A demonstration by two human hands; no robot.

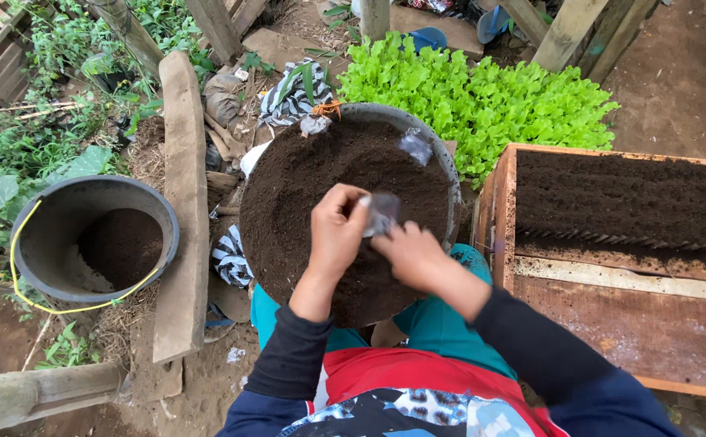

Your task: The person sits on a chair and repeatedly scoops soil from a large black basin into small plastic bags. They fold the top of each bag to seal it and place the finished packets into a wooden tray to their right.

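A wide round basin (455, 180) heaped with dark soil sits in front of my knees. Over its near half, my left hand (334, 233) and my right hand (408, 255) together hold a small clear plastic bag (381, 212) between the fingertips. The bag is blurred, and I cannot tell what is inside it. Another small clear plastic bag (415, 146) lies on the soil at the far right of the basin, and a pale scrap (314, 124) lies at its far rim.
A wooden tray (505, 217) at right holds rows of soil-filled bags at its far end. A grey bucket (46, 218) with a yellow handle holds some soil at left, beside a long plank (185, 202). Green seedlings (482, 97) grow behind the basin.
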